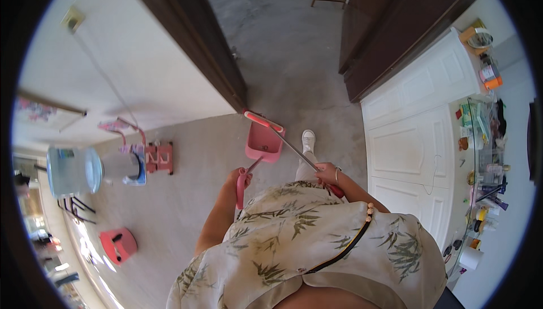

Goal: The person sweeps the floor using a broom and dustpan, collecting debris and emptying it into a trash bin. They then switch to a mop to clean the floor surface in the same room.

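at the far left, a large clear blue bottle [72, 171] appears beside the pale wall [119, 48]. a pink bucket [125, 243] is located on the grey floor [192, 213], nearer the lower edge. a red stand [160, 158] is located to the right of the bottle, near the base of the wall.

a dark door frame [220, 65] runs down to the floor left of center. the left hand [242, 177] holds the pink dustpan [264, 141] by its handle; the fingers are curled around the handle, individual fingertips not distinguishable. the pan is located ahead of the hand, its open edge facing the doorway, near the foot of the frame. small marks in the pan are too small to identify.

the red-and-white head of the long-handled brush [263, 121] overlaps the far edge of the pan; contact between the two cannot be determined. a metal rod slopes from the head to the right hand [327, 174]. the fingers of this hand are wrapped around the rod, with the red grip end projecting below. a bracelet [337, 175] encircles the right wrist.

a white shoe [308, 139] is positioned right of the pan. at the far right, a white cabinet [404, 145] carries assorted small items [491, 77] along its top.
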Demonstrator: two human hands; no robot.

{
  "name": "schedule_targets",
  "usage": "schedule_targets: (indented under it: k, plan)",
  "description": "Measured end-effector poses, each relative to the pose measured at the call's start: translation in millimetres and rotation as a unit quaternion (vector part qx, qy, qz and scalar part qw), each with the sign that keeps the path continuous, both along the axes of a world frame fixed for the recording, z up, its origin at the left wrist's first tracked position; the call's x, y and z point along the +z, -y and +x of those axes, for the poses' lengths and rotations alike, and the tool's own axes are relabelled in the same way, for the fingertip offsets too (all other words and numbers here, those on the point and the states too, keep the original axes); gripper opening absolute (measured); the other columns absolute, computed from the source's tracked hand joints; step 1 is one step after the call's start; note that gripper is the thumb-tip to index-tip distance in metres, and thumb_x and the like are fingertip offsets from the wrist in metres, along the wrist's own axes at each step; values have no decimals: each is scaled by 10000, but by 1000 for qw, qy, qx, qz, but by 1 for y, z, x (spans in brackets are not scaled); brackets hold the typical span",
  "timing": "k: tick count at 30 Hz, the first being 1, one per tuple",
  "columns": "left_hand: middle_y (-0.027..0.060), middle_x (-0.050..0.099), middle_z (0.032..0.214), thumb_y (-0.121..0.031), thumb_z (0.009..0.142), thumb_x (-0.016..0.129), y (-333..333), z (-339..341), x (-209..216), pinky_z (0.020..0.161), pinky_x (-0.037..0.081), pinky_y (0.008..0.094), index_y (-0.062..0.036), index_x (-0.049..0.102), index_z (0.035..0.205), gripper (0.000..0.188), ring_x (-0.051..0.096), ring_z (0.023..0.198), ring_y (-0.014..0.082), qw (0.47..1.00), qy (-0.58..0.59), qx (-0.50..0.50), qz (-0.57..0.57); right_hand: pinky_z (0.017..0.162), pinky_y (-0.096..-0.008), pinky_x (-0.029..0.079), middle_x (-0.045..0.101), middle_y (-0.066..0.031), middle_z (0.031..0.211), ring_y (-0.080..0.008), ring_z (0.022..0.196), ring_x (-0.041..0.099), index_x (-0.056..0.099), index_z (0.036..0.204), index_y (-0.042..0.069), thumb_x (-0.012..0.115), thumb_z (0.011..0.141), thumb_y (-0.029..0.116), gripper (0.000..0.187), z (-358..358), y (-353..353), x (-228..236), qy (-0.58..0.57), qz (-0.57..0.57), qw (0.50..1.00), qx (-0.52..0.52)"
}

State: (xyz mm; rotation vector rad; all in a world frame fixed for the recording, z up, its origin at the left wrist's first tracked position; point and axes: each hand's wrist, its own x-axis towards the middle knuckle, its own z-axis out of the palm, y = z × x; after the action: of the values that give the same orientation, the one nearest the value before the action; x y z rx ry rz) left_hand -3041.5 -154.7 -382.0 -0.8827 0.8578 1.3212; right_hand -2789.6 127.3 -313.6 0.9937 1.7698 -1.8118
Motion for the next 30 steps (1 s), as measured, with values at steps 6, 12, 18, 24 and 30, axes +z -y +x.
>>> schedule_targets:
  k: [6, 12, 18, 24, 30]
  plan:
    - [72, 463, 629, -194, 814, 446, -137, -65, -24, 389, 426, 212, -94, 421, 692, 160, 473, 485, 123, 1000, -4, -25, 6, 381, -271, 418, 562, -97, 606, -130, 438, 509, 421, 1219, 64, 537, 766, 118, 471, -30, -119, 13, 59, -40, 986, -150]
    - [99, 496, 678, -212, 811, 447, -269, -123, 7, 409, 441, 217, -25, 420, 837, 190, 506, 513, 143, 997, -71, 30, 31, 358, -285, 394, 538, -95, 610, -135, 414, 466, 445, 1171, 81, 556, 773, 138, 418, -94, -230, 10, 88, -76, 957, -265]
    - [114, 506, 729, -166, 779, 439, -324, -194, 28, 403, 428, 223, -65, 458, 739, 109, 508, 505, 134, 997, 8, 47, 56, 354, -255, 368, 468, -68, 615, -111, 441, 432, 430, 757, 53, 502, 774, 73, 77, -165, -310, -10, 97, -174, 903, -381]
    - [112, 512, 734, -177, 791, 446, -358, -263, 34, 412, 416, 221, -60, 458, 721, 138, 483, 500, 124, 995, -42, 55, 67, 366, -221, 361, 440, -26, 576, -84, 424, 408, 434, 707, 41, 482, 785, 104, 111, -254, -387, -67, 121, -398, 787, -455]
    - [79, 501, 650, -151, 774, 469, -425, -361, 41, 382, 420, 231, -25, 459, 707, 143, 484, 475, 136, 997, -24, 79, 3, 371, -204, 373, 448, -9, 592, -76, 431, 416, 428, 732, 72, 504, 816, 152, 140, -396, -467, -98, 56, -429, 782, -449]
